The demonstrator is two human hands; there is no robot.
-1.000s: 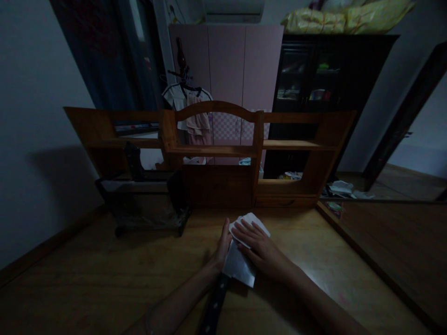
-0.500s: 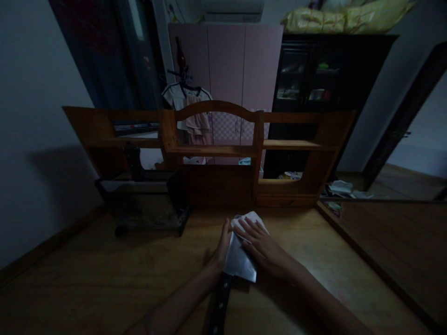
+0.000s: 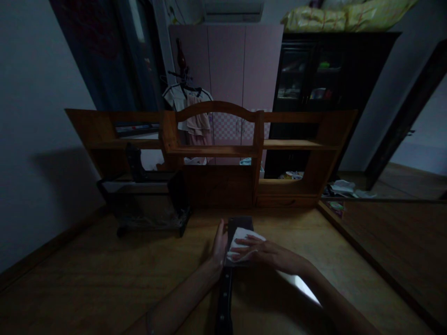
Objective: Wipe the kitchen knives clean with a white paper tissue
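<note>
A cleaver [image 3: 240, 223] with a dark riveted handle [image 3: 224, 298] lies on the wooden table [image 3: 104, 279], blade pointing away from me. My left hand [image 3: 220, 244] rests against the blade's left edge with its fingers stretched out. My right hand [image 3: 265, 253] lies flat on a white cloth [image 3: 240, 237] and presses it onto the blade. The blade looks dark apart from the cloth on it.
A wooden shelf unit [image 3: 216, 153] stands along the table's far edge. A dark metal rack [image 3: 146, 200] sits to its left. Behind are a pink wardrobe [image 3: 226, 70] and a dark glass cabinet [image 3: 314, 83]. The table's right edge [image 3: 349, 237] runs diagonally.
The cloth and my right hand have slid back toward me along the blade, uncovering the blade's far end. The blade has tilted and no longer shines. My left hand stayed beside it.
</note>
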